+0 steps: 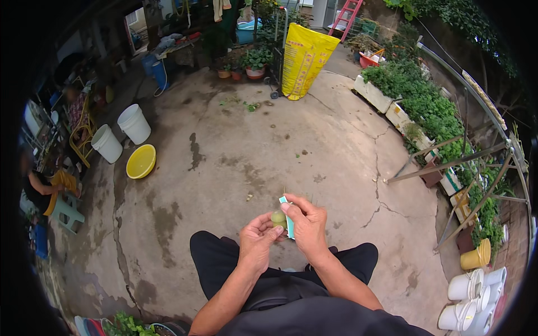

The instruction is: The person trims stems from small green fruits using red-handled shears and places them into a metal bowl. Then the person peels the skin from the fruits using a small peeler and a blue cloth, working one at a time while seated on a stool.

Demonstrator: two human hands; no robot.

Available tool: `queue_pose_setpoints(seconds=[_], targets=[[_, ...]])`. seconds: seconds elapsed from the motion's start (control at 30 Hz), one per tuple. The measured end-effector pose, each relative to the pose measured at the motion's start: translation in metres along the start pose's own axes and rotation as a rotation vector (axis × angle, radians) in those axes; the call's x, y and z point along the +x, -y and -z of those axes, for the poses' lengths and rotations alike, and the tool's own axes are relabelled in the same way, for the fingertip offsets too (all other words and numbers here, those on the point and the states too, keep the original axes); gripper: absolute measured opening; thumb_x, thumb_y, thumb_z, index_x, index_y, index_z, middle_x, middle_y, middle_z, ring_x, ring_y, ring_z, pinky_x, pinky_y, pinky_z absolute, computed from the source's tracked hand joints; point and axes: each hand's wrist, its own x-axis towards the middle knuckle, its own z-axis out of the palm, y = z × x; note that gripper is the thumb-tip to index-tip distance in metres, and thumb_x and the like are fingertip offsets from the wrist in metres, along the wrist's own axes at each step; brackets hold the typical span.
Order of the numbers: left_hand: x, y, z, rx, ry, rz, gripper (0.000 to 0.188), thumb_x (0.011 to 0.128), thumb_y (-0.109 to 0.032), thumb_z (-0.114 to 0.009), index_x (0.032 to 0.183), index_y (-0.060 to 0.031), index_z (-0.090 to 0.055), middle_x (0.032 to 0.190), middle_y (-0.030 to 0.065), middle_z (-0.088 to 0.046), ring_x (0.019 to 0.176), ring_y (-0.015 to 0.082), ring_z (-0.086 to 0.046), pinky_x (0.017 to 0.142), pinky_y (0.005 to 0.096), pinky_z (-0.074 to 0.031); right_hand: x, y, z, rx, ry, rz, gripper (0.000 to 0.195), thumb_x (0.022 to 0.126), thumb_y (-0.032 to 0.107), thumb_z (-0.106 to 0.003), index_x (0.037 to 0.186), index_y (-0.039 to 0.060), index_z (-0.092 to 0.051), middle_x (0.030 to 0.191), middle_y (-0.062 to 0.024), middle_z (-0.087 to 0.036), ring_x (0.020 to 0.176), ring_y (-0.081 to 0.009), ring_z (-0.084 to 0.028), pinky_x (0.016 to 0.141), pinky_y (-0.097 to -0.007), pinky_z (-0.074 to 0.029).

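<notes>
In front of my lap, my left hand [259, 235] grips a round green fruit [278, 219] between thumb and fingers. My right hand [309, 222] has its thumb and fingers closed on a slim turquoise tool with a white edge [290, 226], perhaps a peeler or folded knife; its exact kind cannot be made out. The tool stands roughly upright along the right side of the fruit, touching or very near it. My fingers hide the far side of both things. Below my hands are my dark-trousered knees [218, 256], spread apart.
White buckets [134, 124] and a yellow basin [141, 161] stand left on the cracked concrete floor [260, 143]. Two people sit at far left, one on a pale green stool [69, 212]. A yellow sack [309, 61] stands ahead; planter boxes [372, 92] and a metal frame [447, 161] line the right.
</notes>
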Motion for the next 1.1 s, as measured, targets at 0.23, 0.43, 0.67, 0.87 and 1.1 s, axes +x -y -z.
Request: queue_pose_setpoints(seconds=[0.23, 0.43, 0.67, 0.87, 1.1], targets=[[-0.004, 0.001, -0.001, 0.173, 0.034, -0.079, 0.034, 0.090, 0.005, -0.064, 0.123, 0.0081, -0.060, 0.107, 0.0112, -0.069, 0.092, 0.0135, -0.066, 0.081, 0.0287, -0.055, 0.019, -0.006, 0.003, -0.222, -0.012, 0.085, 0.024, 0.086, 0.010, -0.070, 0.104, -0.0052, -0.073, 0.088, -0.0046, -0.071, 0.074, -0.0075, -0.057, 0.062, -0.0243, -0.046], [0.005, -0.006, -0.007, 0.227, 0.052, -0.101, 0.033, 0.094, 0.003, -0.058, 0.126, 0.0087, -0.058, 0.110, 0.0101, -0.068, 0.095, 0.0135, -0.065, 0.085, 0.0294, -0.054, 0.002, 0.003, -0.001, -0.248, -0.038, 0.240, 0.024, 0.085, 0.009, -0.070, 0.105, -0.0044, -0.072, 0.081, -0.0076, -0.069, 0.072, -0.0108, -0.059, 0.063, -0.0267, -0.048], [0.009, 0.001, -0.006, 0.162, 0.087, -0.089, 0.035, 0.096, 0.003, -0.054, 0.130, 0.0071, -0.055, 0.114, 0.0088, -0.066, 0.103, 0.0142, -0.062, 0.092, 0.0301, -0.051, 0.005, 0.002, 0.001, -0.205, -0.038, 0.165, 0.023, 0.087, 0.008, -0.069, 0.106, -0.0043, -0.072, 0.088, -0.0073, -0.070, 0.075, -0.0100, -0.060, 0.065, -0.0260, -0.048], [0.005, 0.003, -0.011, 0.137, 0.098, -0.052, 0.037, 0.095, 0.003, -0.053, 0.131, 0.0065, -0.055, 0.115, 0.0086, -0.066, 0.103, 0.0147, -0.061, 0.092, 0.0292, -0.049, 0.022, -0.004, 0.006, -0.236, -0.075, 0.106, 0.023, 0.087, 0.009, -0.069, 0.106, -0.0042, -0.072, 0.084, -0.0059, -0.070, 0.072, -0.0094, -0.059, 0.065, -0.0249, -0.048], [0.010, 0.000, -0.006, 0.105, 0.060, 0.009, 0.039, 0.092, 0.001, -0.057, 0.130, 0.0043, -0.058, 0.115, 0.0086, -0.065, 0.101, 0.0128, -0.060, 0.091, 0.0285, -0.047, 0.025, 0.004, 0.002, -0.047, -0.055, 0.035, 0.025, 0.087, 0.012, -0.069, 0.107, -0.0036, -0.072, 0.079, -0.0029, -0.067, 0.069, -0.0066, -0.055, 0.061, -0.0242, -0.045]])
